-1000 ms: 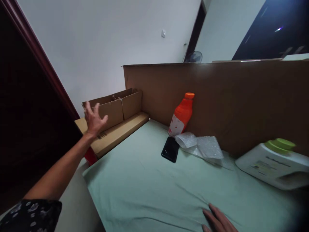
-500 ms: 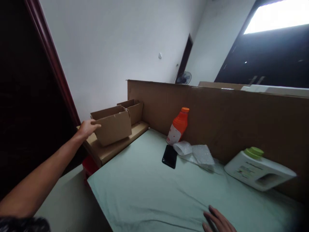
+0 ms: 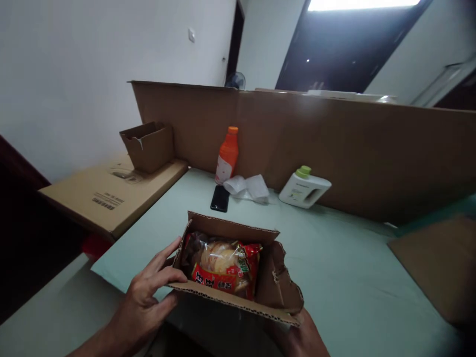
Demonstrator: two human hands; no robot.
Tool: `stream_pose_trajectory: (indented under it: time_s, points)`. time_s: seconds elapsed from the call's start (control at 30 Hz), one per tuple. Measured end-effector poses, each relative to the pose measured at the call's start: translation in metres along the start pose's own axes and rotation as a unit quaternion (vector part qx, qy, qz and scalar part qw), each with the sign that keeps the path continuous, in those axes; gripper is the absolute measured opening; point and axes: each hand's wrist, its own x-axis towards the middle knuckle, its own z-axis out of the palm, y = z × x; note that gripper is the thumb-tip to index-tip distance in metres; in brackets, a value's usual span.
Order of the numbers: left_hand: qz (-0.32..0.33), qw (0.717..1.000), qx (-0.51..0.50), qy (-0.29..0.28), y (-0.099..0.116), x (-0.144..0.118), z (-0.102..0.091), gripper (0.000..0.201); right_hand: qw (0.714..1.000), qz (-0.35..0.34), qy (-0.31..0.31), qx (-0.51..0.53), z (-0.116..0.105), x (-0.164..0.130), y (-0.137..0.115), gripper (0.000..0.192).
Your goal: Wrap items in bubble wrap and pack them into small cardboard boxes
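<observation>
1. Now both hands clamp an open cardboard box (image 3: 238,267): left hand (image 3: 143,297) at its 9 o'clock side, right hand (image 3: 297,337) under its 5 o'clock corner.
2. Inside lies a snack packet (image 3: 221,265).
3. At 12 o'clock stand an orange bottle (image 3: 227,154) and a black phone (image 3: 220,198).

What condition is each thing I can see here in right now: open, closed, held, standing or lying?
Cardboard box: open, held by both hands.
Snack packet: sealed, lying inside the box.
Left hand: gripping the box's side.
Right hand: under the box's corner.
Orange bottle: capped, upright.
White jug: capped, lying down.
Small box: open.
</observation>
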Motion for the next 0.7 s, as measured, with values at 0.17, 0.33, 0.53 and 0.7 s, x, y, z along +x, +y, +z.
stream_pose_trajectory:
  time_s: [0.17, 0.33, 0.53, 0.7]
  points:
    - [0.044, 0.999, -0.014, -0.004, 0.013, 0.028, 0.040, 0.022, 0.998, 0.022, 0.062, -0.023, -0.033, 0.002, 0.031, 0.062]
    - [0.087, 0.994, -0.059, -0.003, 0.022, 0.082, 0.106, 0.020, 0.984, 0.031, 0.153, -0.085, -0.088, 0.028, 0.078, 0.049]
    - [0.099, 0.989, -0.112, -0.022, 0.012, 0.136, 0.160, 0.027, 0.974, 0.092, 0.204, -0.049, -0.105, 0.059, 0.124, 0.050]
    - [0.111, 0.985, -0.133, -0.001, -0.009, 0.133, 0.140, 0.076, 0.960, 0.190, 0.188, 0.087, -0.077, 0.044, 0.152, 0.065]
